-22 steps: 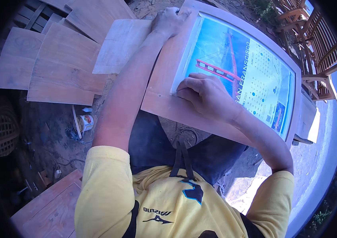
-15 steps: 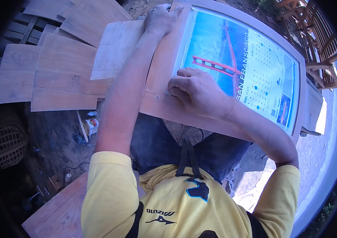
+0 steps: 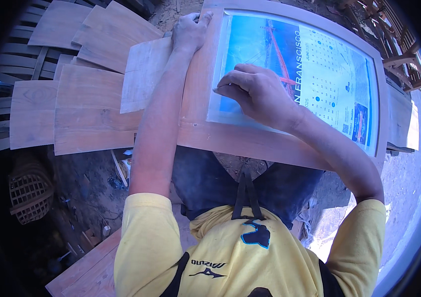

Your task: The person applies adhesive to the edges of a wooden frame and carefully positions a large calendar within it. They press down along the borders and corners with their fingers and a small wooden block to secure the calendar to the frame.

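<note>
A wooden panel [image 3: 196, 106] with a wide border lies across my lap. Set within the border is a calendar sheet [image 3: 314, 69] picturing a red bridge on blue, under a shiny clear cover. My left hand [image 3: 189, 33] is closed over the panel's left edge at its far end, with the forearm along that edge. Over the sheet's near left part hovers my right hand [image 3: 259, 91], thumb and fingers pinched together. A tiny dark tip shows at the fingertips; what it is I cannot make out. This hand and its forearm hide part of the picture.
Several thin wooden boards [image 3: 89, 106] overlap at the left on dark slats [image 3: 10, 106]. A lattice basket [image 3: 31, 195] lies below them, and another wooden panel [image 3: 89, 267] is at lower left. Slatted wooden furniture [image 3: 403, 59] stands at far right.
My right hand has risen from the panel's near left border to over the calendar sheet, fingers still pinched. My left hand keeps its grip on the edge. The whole view has shifted slightly.
</note>
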`<state>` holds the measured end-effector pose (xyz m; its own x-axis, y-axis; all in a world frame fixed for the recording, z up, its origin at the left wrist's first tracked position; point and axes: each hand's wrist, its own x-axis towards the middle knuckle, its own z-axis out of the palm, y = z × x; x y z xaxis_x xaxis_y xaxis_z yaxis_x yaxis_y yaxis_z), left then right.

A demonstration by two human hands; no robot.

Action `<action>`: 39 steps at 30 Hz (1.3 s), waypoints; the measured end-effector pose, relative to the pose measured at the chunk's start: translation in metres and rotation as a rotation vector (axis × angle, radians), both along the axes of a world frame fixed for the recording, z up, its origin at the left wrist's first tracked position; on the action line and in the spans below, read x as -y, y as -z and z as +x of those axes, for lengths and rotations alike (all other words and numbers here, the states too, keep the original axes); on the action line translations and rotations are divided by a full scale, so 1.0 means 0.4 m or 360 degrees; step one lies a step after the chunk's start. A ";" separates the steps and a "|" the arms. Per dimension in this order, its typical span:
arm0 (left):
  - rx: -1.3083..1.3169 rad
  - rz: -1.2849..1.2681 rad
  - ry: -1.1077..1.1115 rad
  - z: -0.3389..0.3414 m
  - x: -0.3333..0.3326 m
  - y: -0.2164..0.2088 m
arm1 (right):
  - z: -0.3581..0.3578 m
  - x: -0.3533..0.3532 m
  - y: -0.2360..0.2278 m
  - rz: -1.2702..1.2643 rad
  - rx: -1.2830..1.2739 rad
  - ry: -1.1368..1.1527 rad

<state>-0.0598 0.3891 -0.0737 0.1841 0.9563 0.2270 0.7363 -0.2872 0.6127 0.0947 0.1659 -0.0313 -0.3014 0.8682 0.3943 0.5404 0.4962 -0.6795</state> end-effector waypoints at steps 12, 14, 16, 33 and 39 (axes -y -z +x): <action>-0.0024 0.0154 -0.0041 0.010 -0.014 0.018 | -0.019 -0.020 0.002 0.0083 0.0191 0.0264; -0.0075 0.0054 -0.0004 0.013 -0.020 0.016 | -0.050 -0.042 -0.005 -0.0202 0.0210 0.0427; -0.0059 0.0051 0.0003 0.017 -0.019 0.020 | -0.081 -0.031 0.001 -0.0388 0.0192 0.0511; -0.0003 -0.0029 -0.0041 0.007 -0.003 0.001 | 0.014 -0.461 0.029 -0.0433 0.0333 0.1173; 0.0006 0.0039 -0.0044 0.005 -0.012 0.004 | -0.085 -0.184 0.011 -0.0537 0.0086 0.0788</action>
<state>-0.0579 0.3938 -0.0752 0.1565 0.9553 0.2507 0.7421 -0.2813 0.6084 0.0607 0.2396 -0.0355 0.1589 0.9849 0.0682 0.6904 -0.0615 -0.7208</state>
